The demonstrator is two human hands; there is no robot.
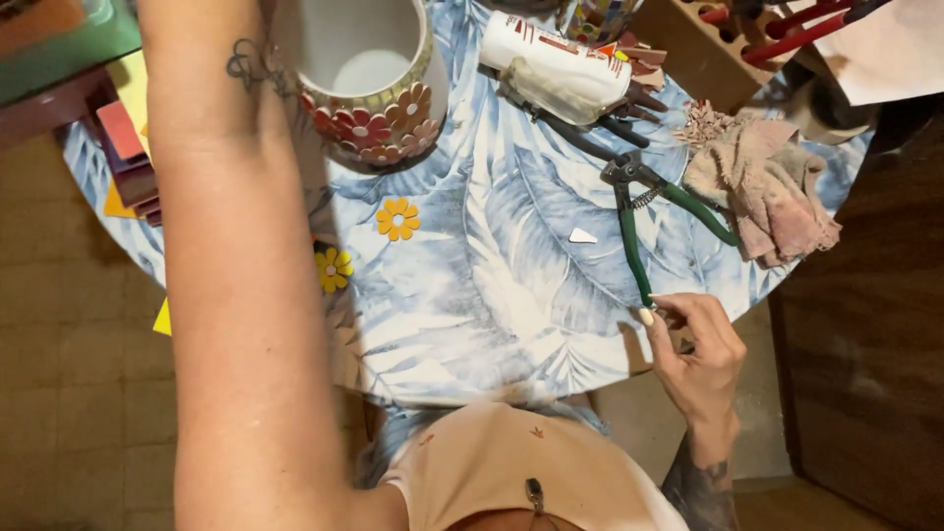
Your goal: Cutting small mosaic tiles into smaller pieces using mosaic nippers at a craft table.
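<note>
My right hand (693,344) is at the near edge of the round table, thumb and forefinger pinched at the tip of one handle of the green-handled pliers (629,231). The pliers lie on the blue leaf-print tablecloth (492,295). My left forearm (211,246) reaches up the left side towards a white vase (364,79) with red and orange flower tiles around its rim. The left hand itself is past the top edge. Two yellow flower tiles (398,218) (334,267) and a small white shard (582,236) lie loose between vase and pliers.
A crumpled pinkish rag (762,187) lies right of the pliers. Behind them are a white bottle (565,64) and black-handled pliers (590,133). A wooden holder with red tools (728,39) stands at the back right. Coloured tile stacks (128,147) sit at the left edge.
</note>
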